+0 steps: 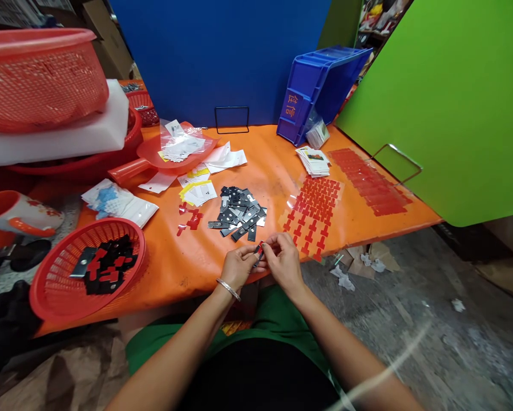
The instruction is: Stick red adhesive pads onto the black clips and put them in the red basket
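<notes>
Near the table's front edge, my left hand (239, 266) and my right hand (283, 260) meet around a small black piece with red on it (259, 251). Fingers of both hands are pinched on this piece. Just beyond them lies a pile of black and silver flat pieces (239, 210). To the right of the pile is a sheet of red T-shaped stickers (311, 214). Several loose red pieces (190, 218) lie left of the pile. A red basket (140, 251) at the left holds black pieces with red parts.
An orange-covered table (265, 154) carries a red scoop (130, 170) with bags, white cards (314, 161), a second red sheet (370, 182) and a tilted blue bin (297, 103). A mug (33, 214) and stacked red baskets (42, 80) stand left. Blue and green panels rise behind.
</notes>
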`<state>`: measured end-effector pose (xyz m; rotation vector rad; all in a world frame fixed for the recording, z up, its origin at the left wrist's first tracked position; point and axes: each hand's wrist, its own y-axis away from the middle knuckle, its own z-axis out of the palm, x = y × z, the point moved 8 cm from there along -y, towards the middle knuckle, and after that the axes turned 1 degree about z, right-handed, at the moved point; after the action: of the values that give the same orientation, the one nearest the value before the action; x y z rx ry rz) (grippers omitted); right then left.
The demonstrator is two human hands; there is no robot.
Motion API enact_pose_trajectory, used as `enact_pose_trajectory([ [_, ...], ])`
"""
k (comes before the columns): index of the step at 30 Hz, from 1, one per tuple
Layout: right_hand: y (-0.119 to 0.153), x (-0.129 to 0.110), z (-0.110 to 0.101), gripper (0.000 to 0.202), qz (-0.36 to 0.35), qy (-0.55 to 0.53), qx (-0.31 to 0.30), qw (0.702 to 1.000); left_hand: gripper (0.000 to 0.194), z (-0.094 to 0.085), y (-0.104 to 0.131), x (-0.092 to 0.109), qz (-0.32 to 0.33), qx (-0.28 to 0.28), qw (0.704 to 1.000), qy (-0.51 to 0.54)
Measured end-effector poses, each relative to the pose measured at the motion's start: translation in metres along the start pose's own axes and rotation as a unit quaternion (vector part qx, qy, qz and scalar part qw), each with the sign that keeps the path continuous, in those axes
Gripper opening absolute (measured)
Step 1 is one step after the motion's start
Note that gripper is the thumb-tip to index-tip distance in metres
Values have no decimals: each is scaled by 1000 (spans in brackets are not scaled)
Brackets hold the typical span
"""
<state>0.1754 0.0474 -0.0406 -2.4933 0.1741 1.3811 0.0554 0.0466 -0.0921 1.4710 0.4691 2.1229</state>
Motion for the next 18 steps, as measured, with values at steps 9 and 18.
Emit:
enact_pose_trajectory([
  [9,2,6,-1,24,42,-8,21,999,17,-2,-1,0,26,-14,1000,10],
  [18,-6,19,18,25,137,-175,-120,968,23,-4,-1,-2,31,-31,999,-4],
])
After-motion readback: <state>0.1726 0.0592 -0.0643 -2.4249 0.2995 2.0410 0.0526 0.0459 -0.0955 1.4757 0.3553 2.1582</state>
